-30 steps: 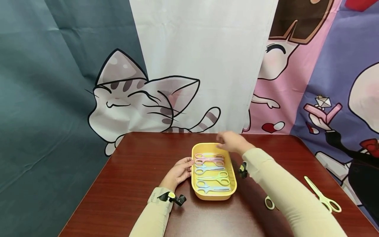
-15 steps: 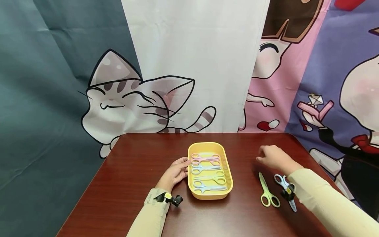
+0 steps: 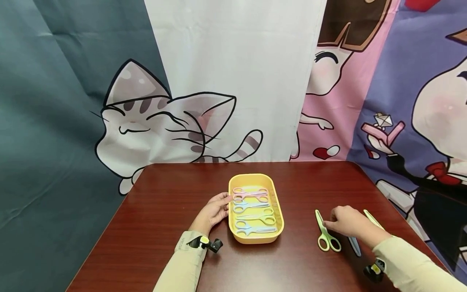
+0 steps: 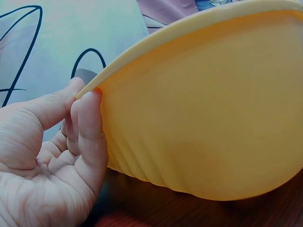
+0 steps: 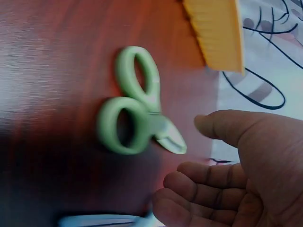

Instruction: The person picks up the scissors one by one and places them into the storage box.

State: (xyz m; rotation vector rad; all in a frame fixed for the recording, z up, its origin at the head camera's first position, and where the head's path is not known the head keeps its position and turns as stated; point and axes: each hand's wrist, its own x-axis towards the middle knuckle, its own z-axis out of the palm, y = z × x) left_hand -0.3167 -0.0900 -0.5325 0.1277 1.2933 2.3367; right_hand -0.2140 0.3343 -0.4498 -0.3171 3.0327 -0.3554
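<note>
My left hand (image 3: pixel 211 213) pinches the left rim of a yellow plastic tray (image 3: pixel 255 240); in the left wrist view, the thumb lies over the rim and the fingers lie against the outer wall (image 4: pixel 203 109). Inside, several pink, blue and green scissors lie in a row, crosswise. My right hand (image 3: pixel 352 223) is over the table to the right, holding nothing, fingers loosely bent and thumb apart. Beside its thumb lie green scissors (image 3: pixel 324 232), handles toward me. Blue scissors (image 3: pixel 354 246) show partly beneath the hand, and another green pair (image 3: pixel 373 219) pokes out behind it.
A dark red-brown wooden table (image 3: pixel 175 194) carries everything. Behind its far edge hangs a printed cloth (image 3: pixel 226 61) with cartoon figures. Each wrist wears a small black camera, the left one (image 3: pixel 206 243) beside the tray.
My right hand has moved from the tray's far right rim out to the right and down over the loose scissors. The left hand keeps its hold on the tray; the head view turned slightly right.
</note>
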